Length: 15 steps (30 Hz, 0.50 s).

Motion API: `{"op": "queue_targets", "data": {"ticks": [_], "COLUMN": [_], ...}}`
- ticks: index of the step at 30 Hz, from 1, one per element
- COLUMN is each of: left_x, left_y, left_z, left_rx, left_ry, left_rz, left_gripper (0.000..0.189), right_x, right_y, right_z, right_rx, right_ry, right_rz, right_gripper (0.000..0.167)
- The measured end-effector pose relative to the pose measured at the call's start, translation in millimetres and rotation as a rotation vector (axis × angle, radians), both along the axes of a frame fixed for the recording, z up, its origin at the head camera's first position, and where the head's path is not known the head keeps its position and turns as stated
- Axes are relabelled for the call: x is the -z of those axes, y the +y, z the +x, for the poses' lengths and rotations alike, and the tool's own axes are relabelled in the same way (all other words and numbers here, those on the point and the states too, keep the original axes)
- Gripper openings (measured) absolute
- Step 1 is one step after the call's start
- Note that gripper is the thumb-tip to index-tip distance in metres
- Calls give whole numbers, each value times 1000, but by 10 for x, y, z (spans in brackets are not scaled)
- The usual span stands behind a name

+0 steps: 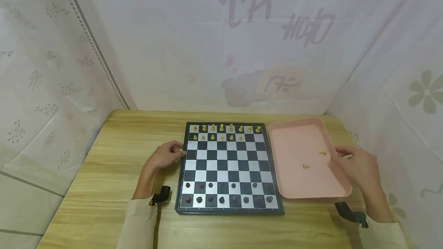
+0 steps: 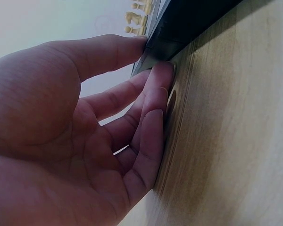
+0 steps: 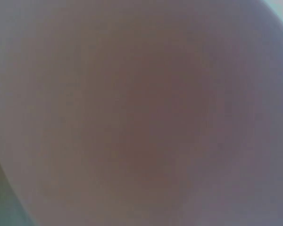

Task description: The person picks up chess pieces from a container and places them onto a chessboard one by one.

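Observation:
My left hand (image 1: 166, 155) is at the left side of the chessboard (image 1: 212, 145). In the left wrist view its thumb rests on the board's dark edge (image 2: 172, 35), the index finger is bent below it, and the other fingers curl against the table. My right hand (image 1: 358, 166) grips the right rim of the pink tray (image 1: 297, 141), thumb toward the inside. A pale sliver shows between thumb and fingers; I cannot tell what it is. Inside the tray lie two cream chess pieces, one nearer the middle (image 1: 306, 166), another (image 1: 322, 152) near that hand. The right wrist view is a blur.
Cream chess pieces (image 1: 222, 127) stand in two rows at the board's far side, the second row ending short of the right. Dark pieces (image 1: 222, 200) fill two rows at the near side. Printed cloth (image 1: 194, 49) hangs behind the wooden table (image 1: 121, 149).

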<state>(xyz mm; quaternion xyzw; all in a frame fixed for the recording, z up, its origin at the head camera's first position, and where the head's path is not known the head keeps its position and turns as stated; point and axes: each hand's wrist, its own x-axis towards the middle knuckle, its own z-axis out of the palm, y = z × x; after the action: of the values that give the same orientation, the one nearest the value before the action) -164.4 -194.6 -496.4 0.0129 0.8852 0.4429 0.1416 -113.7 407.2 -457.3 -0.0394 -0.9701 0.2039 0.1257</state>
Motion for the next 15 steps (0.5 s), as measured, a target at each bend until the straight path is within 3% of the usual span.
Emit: {"op": "queue_targets", "data": {"ticks": [8,15], "left_x": [-10,0], "left_y": [12,9], "left_z": [-1,0], "left_rx": [3,7], "left_ry": [7,2], "left_rz": [-3,-3], "left_gripper": [40,39], "right_x": [-18,221], "right_y": [-9,71], "right_z": [-8,13], "right_rx": [6,0], "right_ry": [-23,-48], "right_rz": [-12,-49], "right_gripper": [41,41]}}
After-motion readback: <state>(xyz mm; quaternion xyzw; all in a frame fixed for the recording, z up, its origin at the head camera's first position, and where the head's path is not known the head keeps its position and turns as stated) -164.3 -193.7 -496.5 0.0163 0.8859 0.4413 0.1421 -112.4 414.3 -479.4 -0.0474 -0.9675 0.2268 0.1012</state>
